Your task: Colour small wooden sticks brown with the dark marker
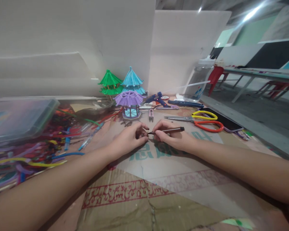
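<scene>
My right hand (167,134) grips a dark marker pen (175,129) that points left. Its tip meets the fingers of my left hand (132,136), which are curled in a pinch. Whatever sits between those fingers is too small to make out. Just beyond my hands lie small pink-handled thread snips (151,115). Behind them stand three little pavilion models: a purple-roofed one (130,99) in front, a green-roofed one (109,81) and a light blue-roofed one (132,78) farther back.
Scissors (195,119) with yellow and orange handles lie right, near a phone (223,118). A blue glue gun (159,98), a utility knife (185,104) and a clear jar (198,80) stand behind. Coloured pipe cleaners (26,157) and a plastic box (21,118) fill the left.
</scene>
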`<action>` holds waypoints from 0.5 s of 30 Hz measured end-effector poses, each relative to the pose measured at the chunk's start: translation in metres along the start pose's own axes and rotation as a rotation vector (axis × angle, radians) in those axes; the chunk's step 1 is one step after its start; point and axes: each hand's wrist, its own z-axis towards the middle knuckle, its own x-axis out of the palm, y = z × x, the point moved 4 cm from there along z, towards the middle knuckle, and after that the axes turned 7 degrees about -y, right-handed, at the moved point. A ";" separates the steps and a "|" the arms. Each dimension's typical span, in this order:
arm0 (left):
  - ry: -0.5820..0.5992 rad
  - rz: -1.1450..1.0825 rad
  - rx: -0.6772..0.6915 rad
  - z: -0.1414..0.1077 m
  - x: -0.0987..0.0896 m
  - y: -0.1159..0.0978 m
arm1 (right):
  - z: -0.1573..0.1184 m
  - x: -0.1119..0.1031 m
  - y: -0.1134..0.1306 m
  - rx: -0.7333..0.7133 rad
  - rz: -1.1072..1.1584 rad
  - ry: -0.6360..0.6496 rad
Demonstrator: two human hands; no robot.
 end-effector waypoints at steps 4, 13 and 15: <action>0.019 -0.003 -0.002 0.000 0.001 -0.002 | 0.000 0.001 0.000 -0.002 0.002 -0.004; 0.016 0.013 -0.008 0.000 0.000 -0.003 | -0.001 0.000 0.000 0.003 -0.005 -0.010; 0.018 -0.004 -0.015 0.000 0.000 -0.003 | -0.001 0.000 0.001 0.006 0.011 -0.001</action>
